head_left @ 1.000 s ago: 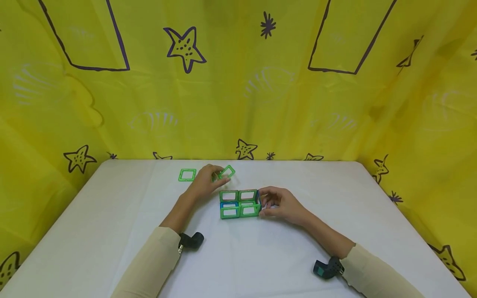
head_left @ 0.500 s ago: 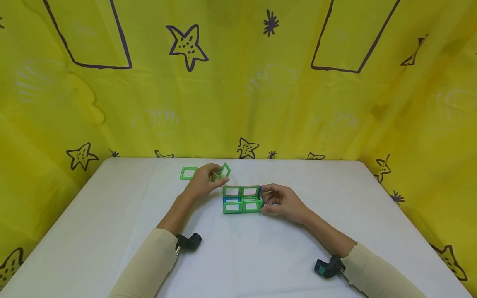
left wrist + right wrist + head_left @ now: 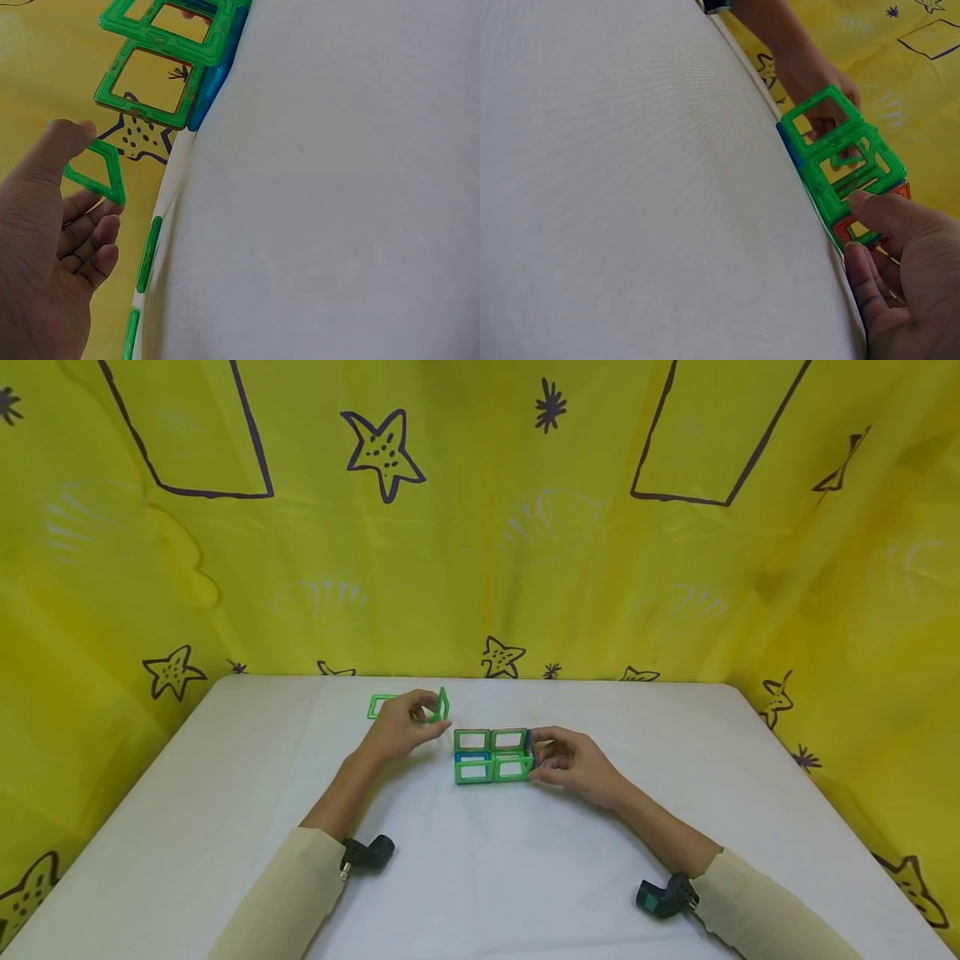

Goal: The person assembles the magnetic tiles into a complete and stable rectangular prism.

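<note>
My left hand (image 3: 399, 724) pinches a green square magnetic tile (image 3: 113, 169) between thumb and fingers, raised and tilted on edge in the head view. Just to its right stands a low open-topped box of magnetic tiles (image 3: 493, 769), with green frames along front and back and blue ones low down. My right hand (image 3: 583, 768) holds the box's right end, thumb at the front and fingers behind. An orange-red tile (image 3: 904, 189) shows at that end in the right wrist view. The held tile and the box are apart.
A loose green tile (image 3: 374, 707) lies flat behind my left hand, partly covered. The left wrist view shows two tiles edge-on, one a green tile (image 3: 149, 255). A white-covered table (image 3: 480, 877) meets a yellow curtain (image 3: 450, 552) at the back.
My left hand has drawn left, away from the box, and its tile has turned from slanted to nearly edge-on. My right hand stays at the box's end. The head view has shifted slightly.
</note>
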`<control>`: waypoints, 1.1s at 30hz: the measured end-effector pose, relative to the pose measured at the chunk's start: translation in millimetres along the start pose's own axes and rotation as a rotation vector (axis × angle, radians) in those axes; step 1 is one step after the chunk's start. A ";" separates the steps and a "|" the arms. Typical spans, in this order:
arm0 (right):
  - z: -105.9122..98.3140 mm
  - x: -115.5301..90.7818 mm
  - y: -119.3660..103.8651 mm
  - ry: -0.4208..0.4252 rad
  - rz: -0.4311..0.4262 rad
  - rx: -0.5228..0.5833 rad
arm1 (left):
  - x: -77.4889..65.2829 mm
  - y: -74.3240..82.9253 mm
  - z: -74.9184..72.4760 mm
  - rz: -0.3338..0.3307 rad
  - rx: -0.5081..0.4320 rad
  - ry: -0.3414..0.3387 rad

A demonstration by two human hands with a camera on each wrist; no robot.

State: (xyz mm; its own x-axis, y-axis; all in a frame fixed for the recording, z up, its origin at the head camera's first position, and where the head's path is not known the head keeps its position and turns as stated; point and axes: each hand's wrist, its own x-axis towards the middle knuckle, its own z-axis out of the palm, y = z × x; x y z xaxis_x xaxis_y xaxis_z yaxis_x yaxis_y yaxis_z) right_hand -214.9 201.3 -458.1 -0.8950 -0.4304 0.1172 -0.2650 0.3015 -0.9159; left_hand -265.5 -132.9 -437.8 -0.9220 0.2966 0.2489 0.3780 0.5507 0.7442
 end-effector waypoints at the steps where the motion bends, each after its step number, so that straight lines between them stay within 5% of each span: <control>1: 0.0 0.2 -0.1 -0.001 0.002 0.003 | -1.2 0.0 -1.2 0.002 -0.004 -0.002; 21: -3.2 1.5 3.8 0.113 -0.004 -0.269 | -22.5 -5.8 -11.9 0.060 -0.033 -0.055; 33: -1.6 1.5 2.5 0.131 0.019 -0.251 | -25.2 -5.8 -11.3 0.124 -0.070 -0.095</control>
State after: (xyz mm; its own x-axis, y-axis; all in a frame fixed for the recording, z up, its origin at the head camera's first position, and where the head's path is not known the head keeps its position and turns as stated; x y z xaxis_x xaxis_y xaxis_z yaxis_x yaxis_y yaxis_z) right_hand -217.5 202.8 -459.6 -0.9351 -0.3139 0.1646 -0.3136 0.5164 -0.7969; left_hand -245.4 -152.3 -441.4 -0.8553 0.4329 0.2847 0.4787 0.4502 0.7538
